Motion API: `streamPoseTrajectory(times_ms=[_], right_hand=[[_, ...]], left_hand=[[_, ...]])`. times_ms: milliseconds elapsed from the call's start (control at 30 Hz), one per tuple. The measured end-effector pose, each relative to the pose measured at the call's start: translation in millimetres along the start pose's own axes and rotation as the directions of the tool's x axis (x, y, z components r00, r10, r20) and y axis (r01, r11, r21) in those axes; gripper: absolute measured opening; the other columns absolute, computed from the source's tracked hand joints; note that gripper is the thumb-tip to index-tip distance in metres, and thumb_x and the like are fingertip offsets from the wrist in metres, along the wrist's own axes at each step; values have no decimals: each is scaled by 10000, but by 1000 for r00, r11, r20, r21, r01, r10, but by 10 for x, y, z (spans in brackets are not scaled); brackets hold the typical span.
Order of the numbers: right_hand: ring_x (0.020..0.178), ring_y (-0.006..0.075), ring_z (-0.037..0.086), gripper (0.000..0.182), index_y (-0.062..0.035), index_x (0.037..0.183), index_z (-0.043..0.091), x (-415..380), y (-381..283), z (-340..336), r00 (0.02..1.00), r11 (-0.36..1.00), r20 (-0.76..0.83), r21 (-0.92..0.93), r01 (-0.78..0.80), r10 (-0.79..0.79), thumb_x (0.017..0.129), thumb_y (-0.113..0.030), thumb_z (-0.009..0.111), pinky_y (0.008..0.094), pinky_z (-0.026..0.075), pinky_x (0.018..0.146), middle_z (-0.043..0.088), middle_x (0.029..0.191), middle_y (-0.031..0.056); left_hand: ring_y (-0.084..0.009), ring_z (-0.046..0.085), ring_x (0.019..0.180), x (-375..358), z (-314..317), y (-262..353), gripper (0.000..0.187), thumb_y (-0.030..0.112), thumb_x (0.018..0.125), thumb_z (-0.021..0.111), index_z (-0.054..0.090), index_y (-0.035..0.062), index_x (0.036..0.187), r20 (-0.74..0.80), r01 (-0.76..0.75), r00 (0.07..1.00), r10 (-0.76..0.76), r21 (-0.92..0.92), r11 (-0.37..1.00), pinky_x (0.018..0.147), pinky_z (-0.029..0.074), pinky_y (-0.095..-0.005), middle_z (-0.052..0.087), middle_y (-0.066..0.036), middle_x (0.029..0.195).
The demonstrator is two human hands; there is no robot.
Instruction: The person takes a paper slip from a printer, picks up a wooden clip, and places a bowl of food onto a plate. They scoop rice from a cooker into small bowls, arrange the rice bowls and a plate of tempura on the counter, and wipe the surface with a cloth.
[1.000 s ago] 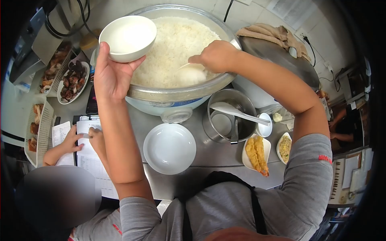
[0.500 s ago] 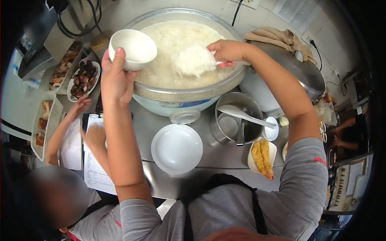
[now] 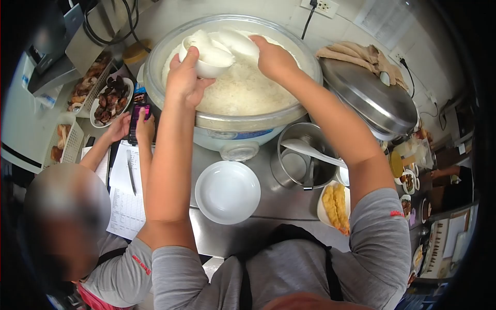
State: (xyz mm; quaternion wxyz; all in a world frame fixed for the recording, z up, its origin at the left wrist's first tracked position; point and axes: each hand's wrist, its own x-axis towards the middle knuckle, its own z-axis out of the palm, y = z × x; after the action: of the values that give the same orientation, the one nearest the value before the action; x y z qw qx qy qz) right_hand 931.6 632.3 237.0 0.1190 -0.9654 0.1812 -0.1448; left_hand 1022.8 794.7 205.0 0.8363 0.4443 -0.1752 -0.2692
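My left hand (image 3: 185, 77) grips a white bowl (image 3: 211, 70) over the large rice tub (image 3: 206, 122). A mound of white rice (image 3: 209, 50) fills the bowl above its rim. In my right hand (image 3: 273, 58) is a white rice paddle (image 3: 239, 42), its blade close beside the bowl with its smooth face showing. Most of its handle is hidden by my fingers. Cooked rice (image 3: 248, 85) lies in the tub below both hands. Nearer to me, a white plate (image 3: 228, 192) rests on the steel counter.
A metal pot (image 3: 281, 165) holds a white ladle (image 3: 315, 151). Fried shrimp (image 3: 336, 206) sit in a small dish. On the right a towel (image 3: 356, 54) covers part of a steel lid (image 3: 369, 93). A co-worker at left holds a phone (image 3: 138, 121) above papers (image 3: 124, 214).
The rice that was on the paddle is now in the bowl. My left hand brought the bowl rightward, and my right hand moved left and up. The co-worker's hands now hold a phone.
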Motion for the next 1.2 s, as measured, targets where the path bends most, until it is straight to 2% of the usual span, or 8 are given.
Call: streamPoseTrajectory(times_ms=[200,300,600,667,800,900,1100,1200], right_hand=[[807,235,571,365,-172,1130,443,351,-132,291,955,860,268,-451,240,-126,786,-69,373,351,456,659,586,868,91],[804,232,571,391,-191,1148,438,298,-229,219,905,789,347,-471,394,-245,780,-68,386,348,459,651,589,860,80],[890,234,545,464,-209,1202,401,-266,-382,118,801,832,580,-366,417,-146,756,-84,425,353,443,713,570,944,102],[787,260,558,442,-197,1178,434,-336,-359,69,795,838,560,-299,456,-233,751,-86,404,363,446,668,581,864,123],[681,219,565,421,-127,1164,450,-323,-80,62,733,846,532,-58,531,-424,750,-69,394,323,447,625,590,762,103],[570,135,513,414,-82,1161,446,-276,90,38,668,954,684,258,152,-292,751,-52,399,258,424,537,552,672,56],[410,87,379,470,-107,1187,426,-136,199,-177,609,922,768,357,-149,-199,720,-59,417,232,310,362,467,583,18],[391,74,371,464,-90,1219,363,-83,187,-321,789,901,602,402,-163,-126,758,-78,417,219,316,370,472,575,24]], left_hand=[[-314,408,1057,-170,-61,230,571,243,816,513,171,68,1239,-30,-115,993,115,-22,993,815,336,-532,346,-144,1208],[-300,412,1056,-232,-116,226,575,242,810,522,177,72,1237,-24,-140,990,138,-113,984,808,345,-524,349,-136,1207],[-292,419,1052,-390,-76,236,514,237,830,480,203,68,1229,3,-124,992,125,-150,981,798,361,-503,359,-130,1198],[-292,405,1078,-456,-22,273,389,241,867,401,304,39,1184,-30,-122,992,119,-110,986,834,361,-479,370,-135,1201],[-294,412,1070,-500,-90,273,427,225,858,421,248,49,1207,30,-130,990,136,-150,980,822,363,-485,363,-140,1204],[-290,427,1047,-479,-160,306,544,223,835,480,157,82,1249,54,-126,989,137,-168,978,790,368,-496,352,-134,1203],[-251,447,1030,-583,-205,402,464,205,841,468,234,77,1220,29,-176,983,180,-105,979,777,402,-449,395,-120,1170],[-281,422,1067,-600,-212,429,353,177,861,407,318,55,1180,-15,-185,983,185,-51,981,831,383,-477,397,-125,1175]])
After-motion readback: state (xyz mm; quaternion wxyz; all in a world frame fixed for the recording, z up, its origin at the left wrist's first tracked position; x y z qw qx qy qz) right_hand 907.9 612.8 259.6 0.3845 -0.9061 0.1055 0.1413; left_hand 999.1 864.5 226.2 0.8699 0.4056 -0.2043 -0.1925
